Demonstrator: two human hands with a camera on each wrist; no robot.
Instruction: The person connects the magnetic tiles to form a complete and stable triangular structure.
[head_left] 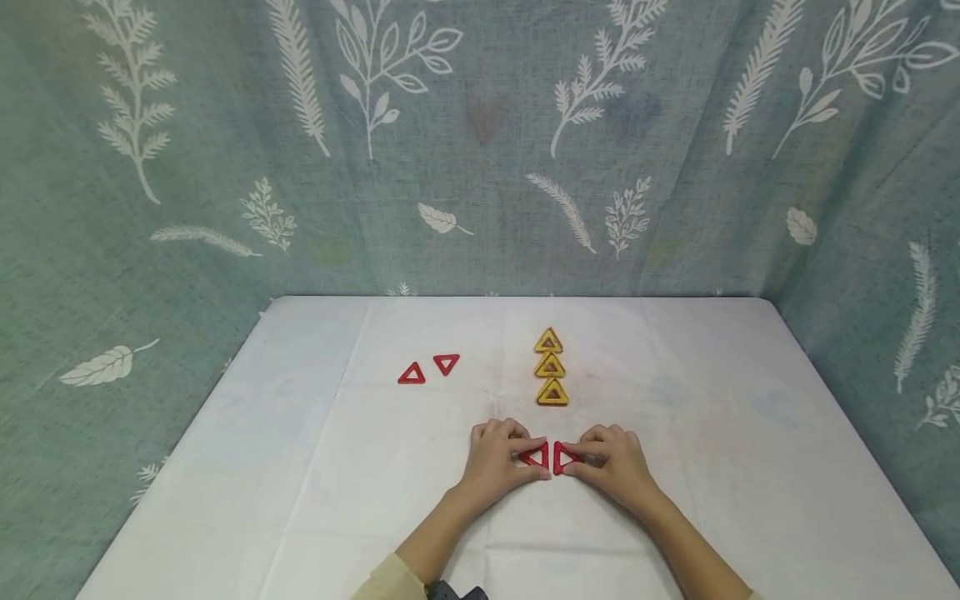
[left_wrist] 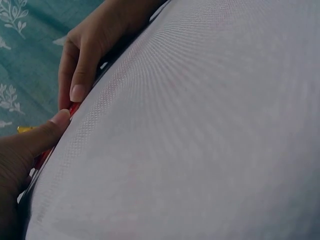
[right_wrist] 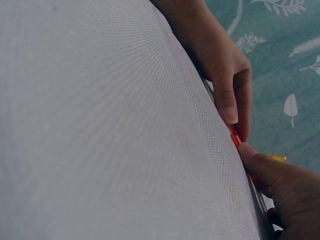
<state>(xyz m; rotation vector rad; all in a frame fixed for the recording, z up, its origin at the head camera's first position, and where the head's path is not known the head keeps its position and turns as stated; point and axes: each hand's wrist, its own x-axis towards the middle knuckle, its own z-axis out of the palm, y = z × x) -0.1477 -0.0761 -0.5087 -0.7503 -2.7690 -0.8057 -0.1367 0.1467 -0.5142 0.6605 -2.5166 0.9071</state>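
Low on the white table, two red hollow triangles stand side by side with a narrow gap between their flat sides. My left hand (head_left: 497, 458) pinches the left red triangle (head_left: 546, 457) between thumb and fingers; its point faces left. The right red triangle (head_left: 557, 458), pointing right, is pinched by my right hand (head_left: 617, 462). Both wrist views show the left hand (left_wrist: 25, 150) and right hand (right_wrist: 295, 187) close together, with only slivers of red visible at the fingertips. Just beyond the hands, three yellow triangles (head_left: 552, 402) form a vertical column, points away from me.
Left of the yellow column lie two more red hollow triangles: one (head_left: 412, 381) points away, the other (head_left: 446, 358) points toward me. The white table (head_left: 675, 375) meets a green leaf-patterned curtain (head_left: 480, 183) at its back and sides. A dark object (head_left: 453, 592) shows by the left sleeve.
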